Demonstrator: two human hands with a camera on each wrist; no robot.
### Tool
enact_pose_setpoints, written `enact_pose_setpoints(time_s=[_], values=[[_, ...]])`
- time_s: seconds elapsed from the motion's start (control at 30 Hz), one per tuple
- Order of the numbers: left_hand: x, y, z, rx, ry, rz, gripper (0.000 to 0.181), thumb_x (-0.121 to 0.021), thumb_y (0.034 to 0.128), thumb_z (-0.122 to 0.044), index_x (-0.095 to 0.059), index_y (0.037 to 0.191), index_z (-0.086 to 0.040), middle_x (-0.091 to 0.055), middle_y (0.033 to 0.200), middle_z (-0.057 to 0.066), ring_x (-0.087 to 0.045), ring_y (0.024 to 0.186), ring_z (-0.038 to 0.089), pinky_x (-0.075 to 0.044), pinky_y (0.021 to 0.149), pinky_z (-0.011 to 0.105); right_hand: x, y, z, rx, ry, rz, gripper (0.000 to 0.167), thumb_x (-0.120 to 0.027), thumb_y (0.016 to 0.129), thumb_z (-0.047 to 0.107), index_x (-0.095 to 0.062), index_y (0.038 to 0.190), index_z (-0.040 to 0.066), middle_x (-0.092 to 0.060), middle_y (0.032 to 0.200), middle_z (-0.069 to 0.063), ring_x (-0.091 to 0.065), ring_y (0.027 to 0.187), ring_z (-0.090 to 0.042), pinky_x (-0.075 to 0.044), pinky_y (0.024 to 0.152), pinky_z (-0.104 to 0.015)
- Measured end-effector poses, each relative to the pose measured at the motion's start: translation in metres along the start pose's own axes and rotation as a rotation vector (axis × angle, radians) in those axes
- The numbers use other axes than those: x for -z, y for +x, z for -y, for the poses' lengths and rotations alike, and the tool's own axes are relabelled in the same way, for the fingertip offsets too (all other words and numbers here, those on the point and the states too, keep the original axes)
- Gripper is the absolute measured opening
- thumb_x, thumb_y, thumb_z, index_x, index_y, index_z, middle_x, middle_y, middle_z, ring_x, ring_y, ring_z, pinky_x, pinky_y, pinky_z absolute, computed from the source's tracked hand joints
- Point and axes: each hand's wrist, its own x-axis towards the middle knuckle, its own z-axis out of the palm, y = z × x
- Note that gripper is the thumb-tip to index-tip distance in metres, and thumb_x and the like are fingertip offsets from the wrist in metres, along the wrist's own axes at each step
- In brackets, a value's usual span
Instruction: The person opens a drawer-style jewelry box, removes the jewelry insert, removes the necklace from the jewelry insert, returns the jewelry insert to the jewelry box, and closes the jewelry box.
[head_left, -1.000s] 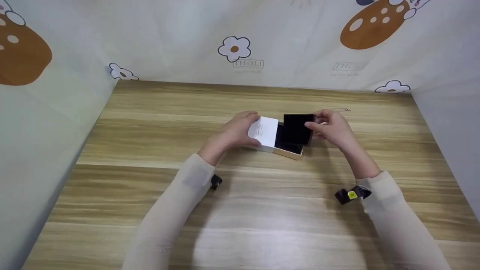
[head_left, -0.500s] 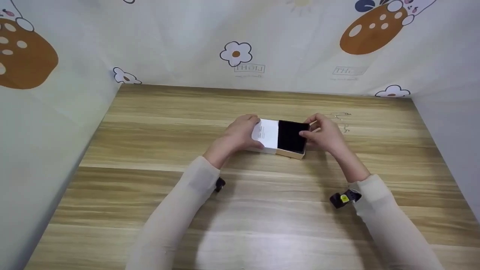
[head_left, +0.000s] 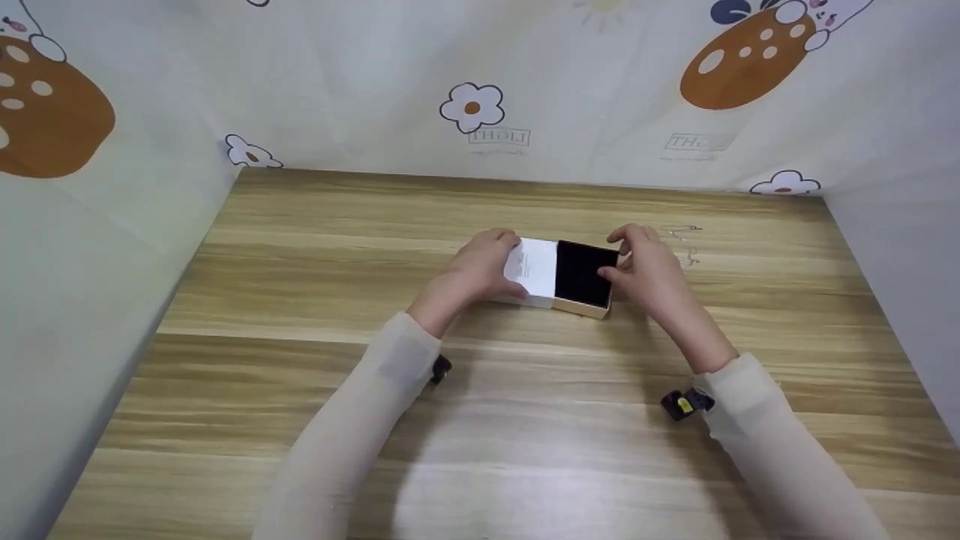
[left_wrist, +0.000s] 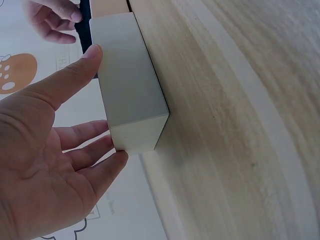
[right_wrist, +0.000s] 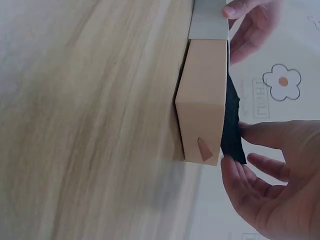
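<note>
A small slide-out gift box lies on the table, its tan drawer (right_wrist: 202, 75) partly out of a white sleeve (head_left: 536, 266). My left hand (head_left: 480, 262) grips the sleeve, thumb on the near side and fingers at the far side and end. A thin black pad (head_left: 585, 274) covers the drawer's opening; in the right wrist view it stands slightly proud of the rim. The thumb of my right hand (head_left: 649, 266) touches the pad's top near its right edge. The other fingers are loosely bent by the drawer's end, the index finger lifted off the pad.
A thin silver chain (head_left: 690, 251) lies on the wooden table (head_left: 525, 420) behind and right of my right hand. A printed cloth (head_left: 360, 90) hangs along the back and sides of the table.
The black pad came down from above the drawer to lie over its opening. My right hand moved left with it, then loosened its fingers. The left hand kept hold of the sleeve.
</note>
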Motion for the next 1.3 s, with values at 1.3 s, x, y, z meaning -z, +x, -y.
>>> enact_pose_setpoints(time_s=[1.3], values=[[0.001,0.001,-0.001,-0.006,0.037,0.015,0.084,-0.084,0.0791,-0.035,-0.043,0.146,-0.003,-0.044,0.151,0.015,-0.041,0.142,0.031,-0.034,0.120,0.038,-0.013,-0.005,0.003,0.292,-0.274,0.052,0.047,-0.081,0.083,0.020,-0.064,0.123,0.003,-0.058,0.126,-0.017,-0.052,0.119,-0.040,-0.045,0.104,-0.052]])
